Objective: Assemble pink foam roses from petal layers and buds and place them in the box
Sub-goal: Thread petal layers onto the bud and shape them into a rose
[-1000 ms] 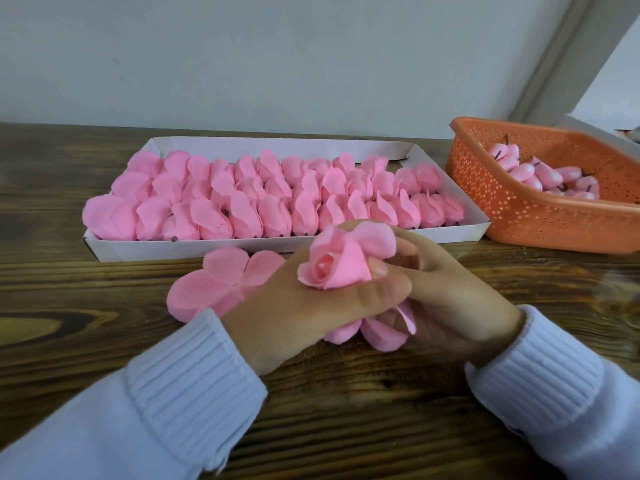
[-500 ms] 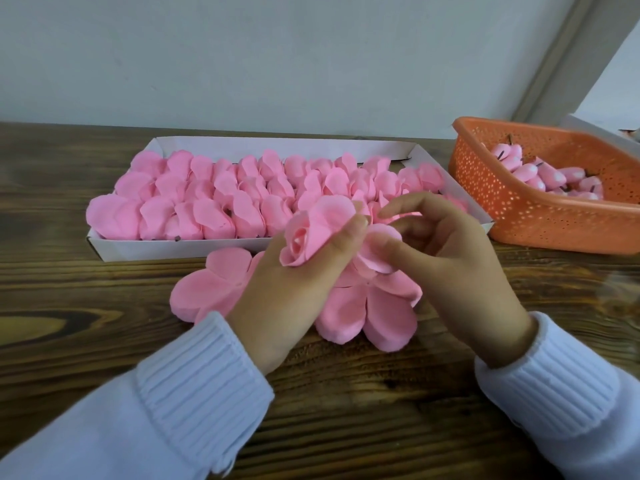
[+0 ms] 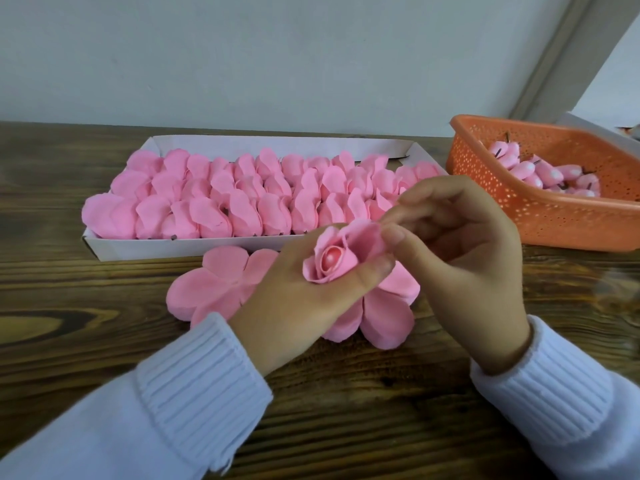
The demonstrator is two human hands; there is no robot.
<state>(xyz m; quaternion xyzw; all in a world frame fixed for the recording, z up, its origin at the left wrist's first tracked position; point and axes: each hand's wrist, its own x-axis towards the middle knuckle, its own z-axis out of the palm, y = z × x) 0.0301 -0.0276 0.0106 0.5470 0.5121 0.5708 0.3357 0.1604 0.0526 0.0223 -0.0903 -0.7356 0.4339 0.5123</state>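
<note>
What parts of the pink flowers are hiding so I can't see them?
All in the head view:
- The rose: its base is hidden inside the left hand.
- The wide petals below: the hands hide whether they join the rose.
- The box: its near right corner is behind the right hand.
- The basket: cut off by the right edge, so the buds cannot be counted.

Box (image 3: 173, 245) ahead (basket (image 3: 554, 223) right)
</note>
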